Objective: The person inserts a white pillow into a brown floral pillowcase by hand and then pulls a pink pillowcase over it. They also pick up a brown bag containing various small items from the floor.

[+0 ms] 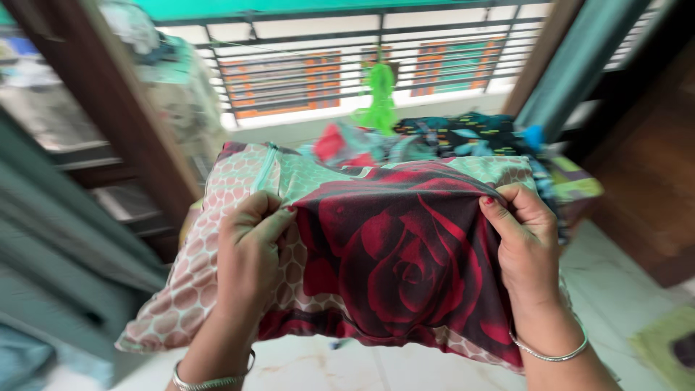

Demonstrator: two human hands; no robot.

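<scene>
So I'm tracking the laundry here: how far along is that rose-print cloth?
Done: the rose-print cloth is already doubled over, with a folded top edge showing. In hand: the left hand and right hand each pinch that edge, holding it up. Left: it isn't set down, and more clothes hang on the line behind.

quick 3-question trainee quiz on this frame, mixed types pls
1. True or false: both hands grip the soft pillow in a dark red rose-print fabric cover.
2. Which hand pinches near the pale green zipper? A) left B) right
3. Fill in: each wrist wears a thin silver ____.

Key: 1 true. 2 A; the right hand holds the opposite edge. 3 bangle.
</scene>
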